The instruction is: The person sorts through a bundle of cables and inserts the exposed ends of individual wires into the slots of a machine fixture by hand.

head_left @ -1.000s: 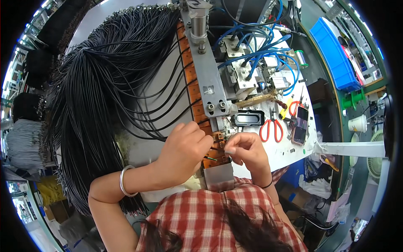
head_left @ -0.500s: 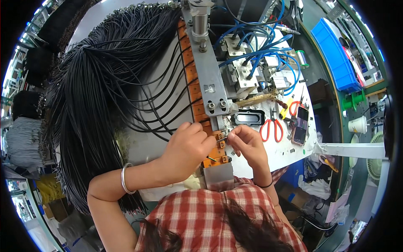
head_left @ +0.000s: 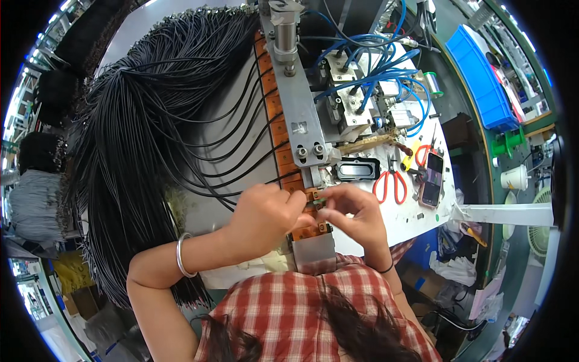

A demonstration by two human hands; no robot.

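My left hand (head_left: 268, 211) is curled over the near end of a row of orange fixture blocks (head_left: 281, 136). Its thumb and fingers are closed, and whatever they grip is hidden beneath them. Black cables (head_left: 220, 194) run from the left and pass under this hand. Across the row, my right hand (head_left: 359, 217) reaches in from the right. Its thumb and index fingertips are apart, at either side of a small block by the row's right edge. Above the hands, a grey metal bar (head_left: 295, 102) with bolts lies along the orange row.
A thick bundle of black cables (head_left: 120, 133) covers the table's left. Blue air tubes (head_left: 386, 75) and metal blocks fill the back right. A dark tray (head_left: 357, 169), red-handled scissors (head_left: 391, 184) and a phone (head_left: 432, 181) lie right of my right hand.
Thumb and index finger of my right hand have spread from a pinch. My left thumb now covers the spot where thin coloured wires showed. The cables by my left hand have shifted.
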